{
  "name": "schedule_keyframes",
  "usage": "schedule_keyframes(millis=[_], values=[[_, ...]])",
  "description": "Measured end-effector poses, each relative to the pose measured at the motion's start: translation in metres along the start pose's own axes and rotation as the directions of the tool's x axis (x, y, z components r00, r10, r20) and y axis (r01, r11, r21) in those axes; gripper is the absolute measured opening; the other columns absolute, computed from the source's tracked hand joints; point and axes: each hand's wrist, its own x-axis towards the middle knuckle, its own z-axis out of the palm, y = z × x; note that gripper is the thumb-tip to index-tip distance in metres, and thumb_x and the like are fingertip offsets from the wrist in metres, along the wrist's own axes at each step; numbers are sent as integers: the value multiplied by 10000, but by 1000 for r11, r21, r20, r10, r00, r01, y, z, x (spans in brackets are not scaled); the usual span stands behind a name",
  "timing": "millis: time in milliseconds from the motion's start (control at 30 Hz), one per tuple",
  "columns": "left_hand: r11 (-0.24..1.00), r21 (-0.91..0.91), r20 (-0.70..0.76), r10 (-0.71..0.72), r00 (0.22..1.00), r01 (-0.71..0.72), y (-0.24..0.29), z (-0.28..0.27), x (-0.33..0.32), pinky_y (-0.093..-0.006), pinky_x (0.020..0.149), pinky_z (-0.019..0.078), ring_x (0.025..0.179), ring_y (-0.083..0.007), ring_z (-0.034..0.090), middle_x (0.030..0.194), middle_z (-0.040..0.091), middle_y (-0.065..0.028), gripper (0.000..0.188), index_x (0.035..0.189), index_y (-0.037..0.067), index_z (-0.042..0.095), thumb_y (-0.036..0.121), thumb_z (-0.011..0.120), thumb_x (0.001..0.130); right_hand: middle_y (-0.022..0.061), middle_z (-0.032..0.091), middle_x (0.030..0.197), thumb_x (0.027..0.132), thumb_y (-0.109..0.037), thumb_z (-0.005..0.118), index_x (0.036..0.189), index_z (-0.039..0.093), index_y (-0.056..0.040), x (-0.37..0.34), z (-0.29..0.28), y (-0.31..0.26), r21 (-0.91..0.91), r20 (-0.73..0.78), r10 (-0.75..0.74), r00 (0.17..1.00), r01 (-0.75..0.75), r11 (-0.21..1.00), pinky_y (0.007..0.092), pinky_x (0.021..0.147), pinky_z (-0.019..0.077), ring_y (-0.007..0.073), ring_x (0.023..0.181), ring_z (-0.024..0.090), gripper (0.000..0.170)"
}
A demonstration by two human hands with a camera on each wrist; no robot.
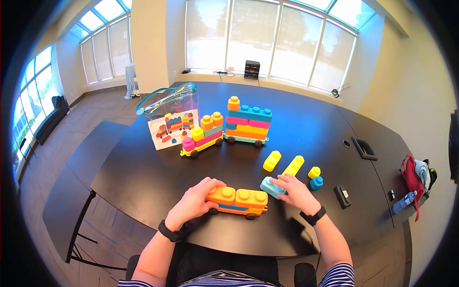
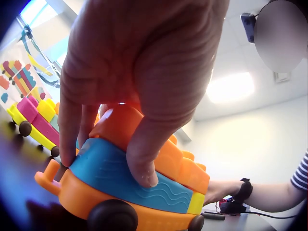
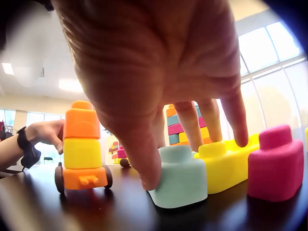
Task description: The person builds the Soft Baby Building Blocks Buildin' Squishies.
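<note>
My left hand [image 1: 192, 203] grips the rear of an orange-based wheeled wagon [image 1: 256, 208] topped with orange blocks. In the left wrist view its thumb lies against the blue block [image 2: 108, 166] on the wagon [image 2: 163, 219], fingers on the far side. My right hand [image 1: 302, 197] holds a light blue block [image 1: 270, 187] on the table, thumb on one side and fingers over the other. The right wrist view shows this block [image 3: 182, 183] beside a long yellow block [image 3: 231, 168] and a pink block [image 3: 275, 168].
Behind stand a yellow-based wagon [image 1: 206, 141] and a taller wagon [image 1: 247, 128], beside a clear bag with a picture card [image 1: 172, 129]. Yellow blocks [image 1: 272, 161] and a small blue block [image 1: 316, 182] lie to the right, near a black device [image 1: 342, 196]. A bottle [image 1: 404, 203] lies farther right.
</note>
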Motion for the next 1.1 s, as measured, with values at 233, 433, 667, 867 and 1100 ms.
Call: schedule_keyframes(millis=[233,433,667,867,1100], values=[[1000,-20,9,6,1000,-6,12,8,3,-450,969,558,1168,-369,658,1225,640,-80,582,1323,163,612,3,811,801,113,709,1295,860,-138,819,1445,642,-176,43,5,15,-13,11,10,1000,-10,1000,478,1043,528,350,1240,627,612],[1000,-9,16,23,1000,-23,18,18,8,-458,955,563,1155,-371,660,1207,639,-86,579,1328,157,610,20,823,808,145,628,1464,829,31,716,1371,706,-182,106,-3,54,-153,-26,60,998,-64,986,473,1104,512,368,1314,604,583],[998,19,11,64,998,-64,11,18,9,-449,963,558,1142,-372,662,1197,657,-99,665,1366,148,601,92,896,773,117,675,1366,782,0,791,1256,737,-150,136,10,69,-193,114,94,989,-70,979,451,1059,538,323,1293,626,500],[998,-61,-37,0,999,-2,0,20,5,-430,1018,558,1192,-352,679,1280,665,-153,920,1515,114,439,91,939,743,166,753,1098,781,-186,869,1267,709,-54,124,-29,34,100,-110,108,988,-97,990,430,951,556,351,1075,704,529],[961,-260,27,-95,995,99,-10,8,5,-407,1007,588,1205,-322,702,1295,706,-162,902,1521,110,422,31,903,762,133,721,1142,862,-171,843,1401,644,-71,86,-65,-58,226,-260,-267,928,327,917,383,854,548,295,1005,675,583]])
